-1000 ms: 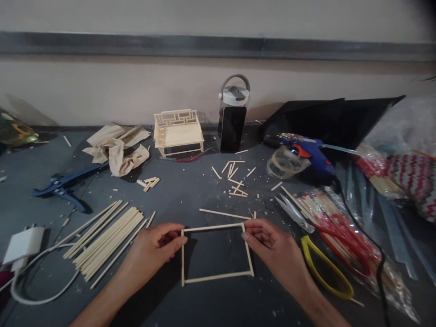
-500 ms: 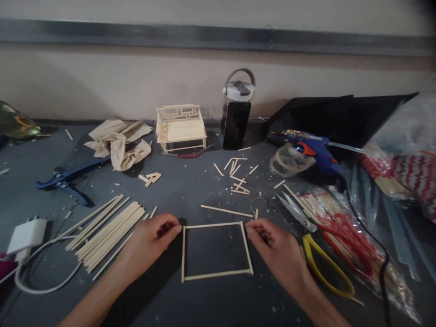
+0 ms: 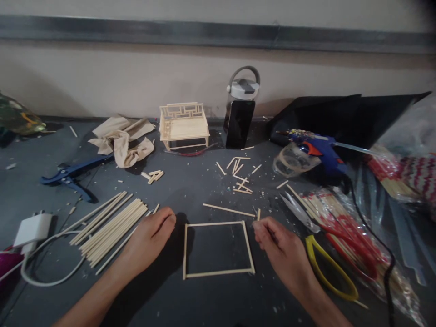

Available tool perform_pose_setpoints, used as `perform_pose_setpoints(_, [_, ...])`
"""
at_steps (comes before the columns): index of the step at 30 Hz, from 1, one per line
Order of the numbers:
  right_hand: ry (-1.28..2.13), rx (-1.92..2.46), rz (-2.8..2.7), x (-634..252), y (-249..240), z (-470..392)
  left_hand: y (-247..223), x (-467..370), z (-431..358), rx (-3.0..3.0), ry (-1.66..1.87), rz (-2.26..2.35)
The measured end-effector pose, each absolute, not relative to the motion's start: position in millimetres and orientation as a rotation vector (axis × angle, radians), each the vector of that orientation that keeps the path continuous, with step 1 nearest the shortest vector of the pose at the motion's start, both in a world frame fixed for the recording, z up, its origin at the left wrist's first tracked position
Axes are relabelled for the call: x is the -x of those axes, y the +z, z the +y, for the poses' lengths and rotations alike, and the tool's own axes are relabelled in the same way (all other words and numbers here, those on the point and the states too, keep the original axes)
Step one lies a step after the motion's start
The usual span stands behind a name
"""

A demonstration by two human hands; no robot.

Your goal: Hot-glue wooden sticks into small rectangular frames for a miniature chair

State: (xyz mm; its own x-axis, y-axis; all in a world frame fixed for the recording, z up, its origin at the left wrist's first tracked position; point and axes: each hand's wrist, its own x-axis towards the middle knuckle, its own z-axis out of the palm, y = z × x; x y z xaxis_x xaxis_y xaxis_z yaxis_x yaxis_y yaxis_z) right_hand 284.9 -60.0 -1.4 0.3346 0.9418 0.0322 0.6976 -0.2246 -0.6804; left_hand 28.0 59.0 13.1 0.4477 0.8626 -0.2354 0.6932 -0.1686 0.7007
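A rectangular frame of thin wooden sticks [image 3: 219, 273] lies flat on the dark table between my hands. My left hand [image 3: 151, 236] is curled closed to the left of its upper corner, apart from it, with nothing visible in the fingers. On the other side, my right hand [image 3: 281, 245] is also curled, just off the frame's upper right corner. Its fingertips are close to a short upright-looking stick piece [image 3: 259, 214]; whether they touch it I cannot tell. A longer loose stick [image 3: 229, 210] lies just beyond the frame.
Bundled sticks [image 3: 112, 231], a white charger [image 3: 34, 230] and blue cutters [image 3: 73, 175] are at left. Behind stand a miniature stick-built bench [image 3: 185, 129] and a phone [image 3: 240, 125] against a bottle. At right lie a glue gun [image 3: 323, 152], scissors [image 3: 330, 268] and packaged sticks [image 3: 350, 218].
Both hands have drawn slightly away from the frame's upper corners, and the left fingers have curled in. The frame stays flat on the table. The view has shifted a little.
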Motion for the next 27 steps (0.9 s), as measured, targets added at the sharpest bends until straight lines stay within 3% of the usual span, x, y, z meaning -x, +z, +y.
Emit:
perform_pose_setpoints(6, [0.248,2.076,-1.697,-305,-6,-53,10,-27,63,-1.751,0.280,1.300])
perform_pose_setpoints(17, [0.344,1.993,-1.993,-317,-8,-31,6,-26,66,-1.741,0.270,1.258])
perform_pose_setpoints(27, [0.165,1.689,-2.051,-302,-2,-40,13,-25,66,-1.850,0.221,1.211])
